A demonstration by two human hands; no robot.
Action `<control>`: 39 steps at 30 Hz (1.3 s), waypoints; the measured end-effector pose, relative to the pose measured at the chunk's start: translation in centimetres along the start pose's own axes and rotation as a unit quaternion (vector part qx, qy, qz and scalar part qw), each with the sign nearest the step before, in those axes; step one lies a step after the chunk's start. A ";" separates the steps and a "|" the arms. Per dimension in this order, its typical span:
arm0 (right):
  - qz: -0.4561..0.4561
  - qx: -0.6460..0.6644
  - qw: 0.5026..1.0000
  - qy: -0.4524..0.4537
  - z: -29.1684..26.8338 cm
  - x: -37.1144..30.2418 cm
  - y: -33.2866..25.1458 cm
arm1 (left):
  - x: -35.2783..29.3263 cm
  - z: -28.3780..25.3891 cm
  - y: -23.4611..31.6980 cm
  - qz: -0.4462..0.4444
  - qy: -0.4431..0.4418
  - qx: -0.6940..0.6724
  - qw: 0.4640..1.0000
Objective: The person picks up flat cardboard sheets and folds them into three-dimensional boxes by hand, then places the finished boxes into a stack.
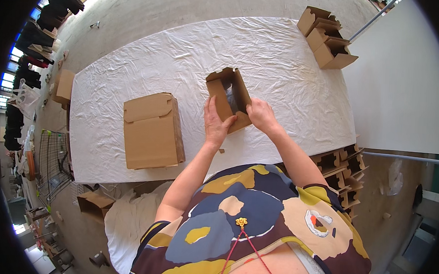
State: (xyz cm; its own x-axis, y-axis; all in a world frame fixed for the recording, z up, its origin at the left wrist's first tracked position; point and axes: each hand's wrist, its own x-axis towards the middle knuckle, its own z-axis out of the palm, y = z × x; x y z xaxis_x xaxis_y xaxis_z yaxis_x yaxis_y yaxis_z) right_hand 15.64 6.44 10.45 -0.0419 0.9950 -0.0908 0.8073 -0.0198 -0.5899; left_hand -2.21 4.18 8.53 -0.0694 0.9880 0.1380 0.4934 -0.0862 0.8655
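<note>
A small brown cardboard box (218, 91) stands open-topped on the white-covered table, turned slightly to the left. My left hand (215, 123) is closed on its left side, the fingers along the wall and the thumb at the near edge. With bent fingers, my right hand (262, 115) grips the box's right wall near the front corner. Something greyish shows inside, too shadowed to name. Left of my hands lies a stack of flat cardboard pieces (149, 133), with a cut-out flap edge on the top one. A tiny cardboard scrap (221, 151) rests close to my left wrist.
Wrinkled white cloth (184, 51) covers the table. Several open boxes (328, 43) sit at its far right corner. More boxes (344, 173) are stacked low at the right edge. At the left stand a wire rack (54, 158) and a cardboard box (96, 205) on the floor.
</note>
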 end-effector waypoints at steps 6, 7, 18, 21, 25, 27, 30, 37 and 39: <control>0.043 0.082 0.987 -0.130 -2.3 -2.4 -3.1 | 1.7 -3.1 0.7 0.089 -0.097 0.067 0.989; 0.071 0.134 0.974 -0.168 -2.5 -3.0 -3.5 | 1.9 -3.6 1.3 0.102 -0.103 0.090 0.985; 0.179 0.287 0.918 -0.206 -0.7 -2.3 -0.4 | 3.4 -1.4 0.3 0.189 -0.082 0.166 0.964; 0.221 0.337 0.894 -0.194 -0.9 -1.7 1.0 | 3.3 -0.4 0.7 0.188 -0.038 0.224 0.956; 0.203 0.284 0.928 -0.130 -1.1 -1.2 2.4 | 2.6 0.4 1.1 0.125 0.038 0.227 0.965; 0.197 0.264 0.941 -0.084 -1.7 -0.3 4.0 | 2.3 0.4 0.8 0.089 0.016 0.225 0.970; 0.123 0.210 0.965 0.103 -3.8 1.3 4.2 | 2.3 -0.5 0.3 0.085 -0.041 0.218 0.971; 0.068 0.041 0.997 -0.012 -5.1 4.6 4.9 | 3.8 -1.4 0.8 0.232 -0.093 0.252 0.935; 0.075 0.007 0.997 0.002 -4.5 3.8 5.5 | 3.7 -1.8 1.2 0.243 -0.043 0.266 0.932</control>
State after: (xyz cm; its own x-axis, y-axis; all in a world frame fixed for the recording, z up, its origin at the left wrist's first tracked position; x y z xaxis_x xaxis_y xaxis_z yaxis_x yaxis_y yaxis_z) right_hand 22.52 10.56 10.46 0.0816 0.9809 -0.1765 0.7961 -0.1706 -0.5806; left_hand -3.45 7.53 10.95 0.3330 0.8575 0.3923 0.8104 -0.4729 0.3458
